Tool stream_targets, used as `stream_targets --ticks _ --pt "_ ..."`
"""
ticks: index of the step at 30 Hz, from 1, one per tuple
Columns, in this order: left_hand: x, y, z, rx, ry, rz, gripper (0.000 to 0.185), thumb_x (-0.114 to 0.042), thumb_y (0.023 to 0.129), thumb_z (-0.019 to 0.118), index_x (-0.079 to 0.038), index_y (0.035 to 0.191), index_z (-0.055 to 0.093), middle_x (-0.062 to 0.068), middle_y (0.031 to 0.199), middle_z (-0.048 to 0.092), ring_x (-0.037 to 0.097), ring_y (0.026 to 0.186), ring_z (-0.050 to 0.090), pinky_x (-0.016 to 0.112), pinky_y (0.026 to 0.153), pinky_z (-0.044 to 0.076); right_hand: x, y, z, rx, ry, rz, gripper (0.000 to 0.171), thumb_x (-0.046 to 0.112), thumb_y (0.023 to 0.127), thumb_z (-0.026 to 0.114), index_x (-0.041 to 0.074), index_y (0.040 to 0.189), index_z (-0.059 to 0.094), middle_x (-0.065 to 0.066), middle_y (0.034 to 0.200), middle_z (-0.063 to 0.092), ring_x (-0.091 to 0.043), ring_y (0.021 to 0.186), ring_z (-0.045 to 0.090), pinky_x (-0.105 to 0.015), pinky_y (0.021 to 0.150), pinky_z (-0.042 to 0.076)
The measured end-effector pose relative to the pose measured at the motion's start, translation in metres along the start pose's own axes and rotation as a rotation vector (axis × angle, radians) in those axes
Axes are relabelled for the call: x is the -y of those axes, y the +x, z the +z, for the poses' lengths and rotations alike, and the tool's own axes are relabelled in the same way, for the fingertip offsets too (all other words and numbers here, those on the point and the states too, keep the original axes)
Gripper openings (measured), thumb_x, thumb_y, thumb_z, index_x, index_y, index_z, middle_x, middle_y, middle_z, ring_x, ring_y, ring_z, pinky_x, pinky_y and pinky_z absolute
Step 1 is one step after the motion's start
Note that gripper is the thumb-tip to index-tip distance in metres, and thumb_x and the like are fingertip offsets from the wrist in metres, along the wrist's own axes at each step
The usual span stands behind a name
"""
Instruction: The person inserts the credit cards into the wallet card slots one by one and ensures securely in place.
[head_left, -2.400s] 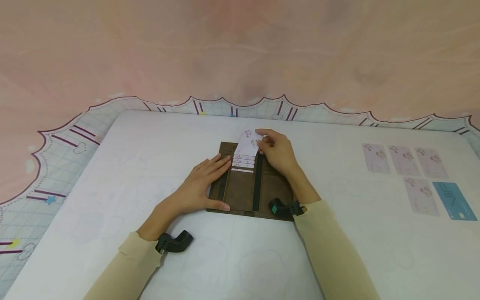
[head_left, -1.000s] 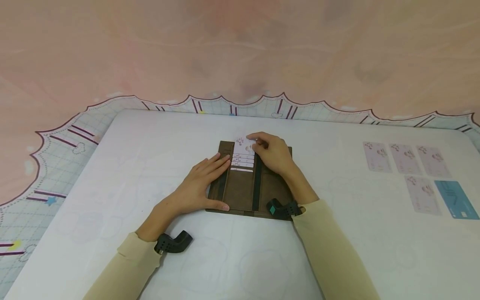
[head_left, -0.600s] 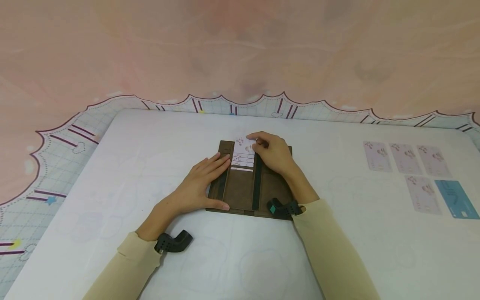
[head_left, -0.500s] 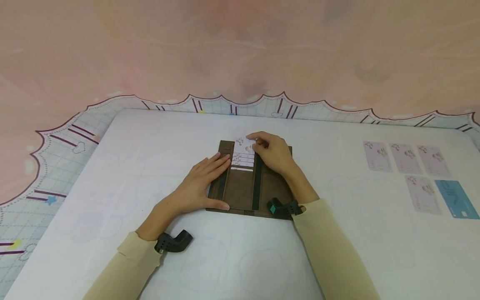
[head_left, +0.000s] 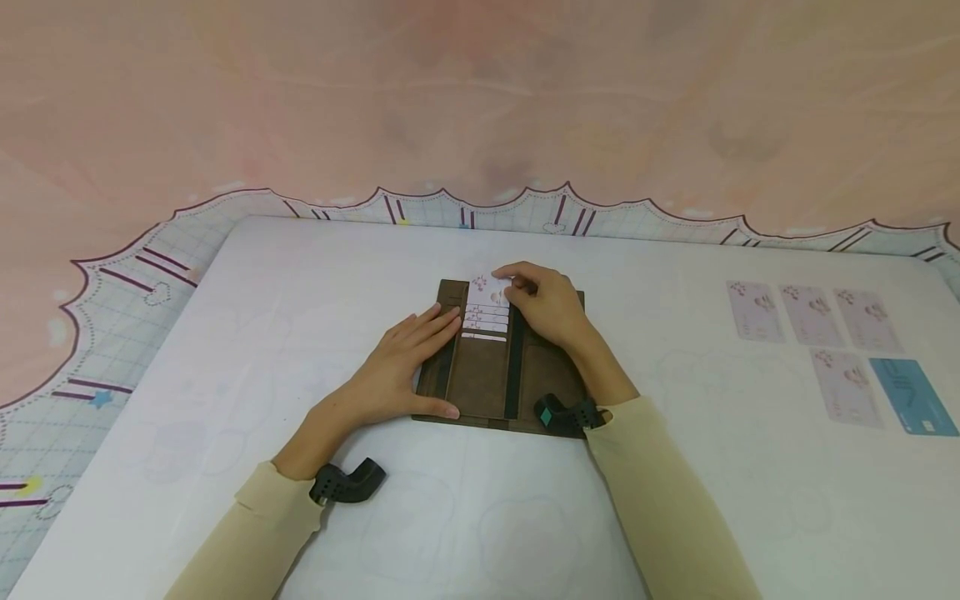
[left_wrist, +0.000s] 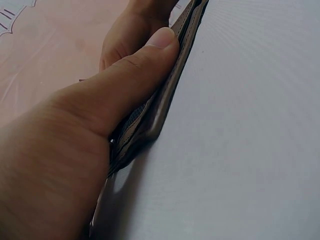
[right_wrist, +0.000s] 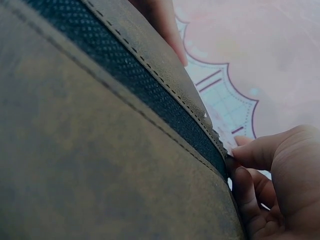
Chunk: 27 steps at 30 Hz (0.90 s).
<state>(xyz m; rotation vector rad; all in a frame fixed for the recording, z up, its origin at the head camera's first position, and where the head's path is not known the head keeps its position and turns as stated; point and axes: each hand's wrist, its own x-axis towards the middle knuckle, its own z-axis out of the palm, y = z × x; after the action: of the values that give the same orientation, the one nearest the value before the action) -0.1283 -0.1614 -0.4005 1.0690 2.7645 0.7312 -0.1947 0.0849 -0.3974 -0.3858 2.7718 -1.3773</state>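
Observation:
An open brown leather wallet (head_left: 481, 379) with dark bands lies on the white table. Several white cards with pink flower prints sit stepped in its middle slots. My left hand (head_left: 397, 367) rests spread on the wallet's left part, thumb along the near edge; in the left wrist view that thumb (left_wrist: 145, 55) lies over the layered leather edge. At the far end of the slots, my right hand (head_left: 553, 310) pinches the right side of the uppermost card (head_left: 483, 293) between thumb and index finger. The card stands straight, its lower part hidden behind the cards below it.
On the right of the table (head_left: 660, 483) lie several loose cards: a row of three with a flower card (head_left: 753, 312) at its left, another flower card (head_left: 847, 390) below, and a blue card (head_left: 913, 398) beside that. A patterned cloth (head_left: 480, 108) borders the far side.
Earlier the uppermost card stuck out higher and leaned right; my right hand has brought it down and left, straight into its slot. Over the last second both hands have stayed still.

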Motion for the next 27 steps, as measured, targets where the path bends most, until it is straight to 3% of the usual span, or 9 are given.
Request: stream_targets --ticks 27 --pt "0.0024 0.0001 0.0020 -0.008 0.008 0.009 0.111 -0.053 0.067 0.081 -0.006 0.151 0.027 0.007 0.157 0.022 0.025 0.145 0.008 0.045 0.116 0.006 0.0010 -0.0011 0.0003 0.005 -0.005 -0.033 0.025 0.010 0.094 0.060 0.011 0.118 0.067 -0.007 0.088 0.057 -0.022 0.078 0.051 -0.034 0.068 0.041"
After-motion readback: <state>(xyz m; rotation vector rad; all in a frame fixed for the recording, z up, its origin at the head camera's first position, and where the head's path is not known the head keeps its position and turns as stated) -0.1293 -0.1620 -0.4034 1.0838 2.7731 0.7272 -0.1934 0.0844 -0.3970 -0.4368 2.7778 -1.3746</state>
